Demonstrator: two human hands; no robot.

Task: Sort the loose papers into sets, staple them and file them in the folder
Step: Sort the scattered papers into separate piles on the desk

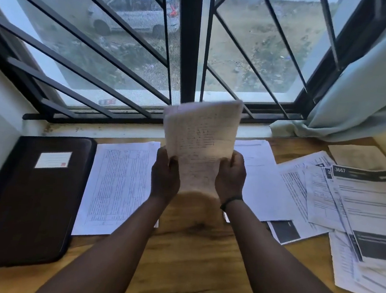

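1. While raised upright above the wooden worktop (185, 246), handwritten sheets (200, 144) held at the lower corners by both hands, top edge blurred against the window.
2. Left hand (164, 179) clamped on the lower left edge of the sheets, thumb in front, fingers curled behind.
3. Right hand (231, 176) clamped on the lower right edge in the same way; dark band (230, 202) round that wrist.
4. Whether one sheet or several in that grip: hard to say, since the edges are smeared.
5. Closed dark folder (31, 200) flat at the far left of the worktop, white label (53, 160) on its cover.
6. Printed table sheet (118, 186) flat just beside the folder's right edge, partly under the left forearm.
7. Plain white sheets (257, 189) flat behind the right hand, close to the sill.
8. Loose printed papers (349, 213) fanned and overlapping on the right side, several with black header bars, one marked "3667"; a brownish sheet at the far right corner.
9. Barred window (189, 48) behind the worktop, white car (133, 12) visible outside.
10. Pale curtain (359, 95) bunched at the right, its hem resting on the sill.
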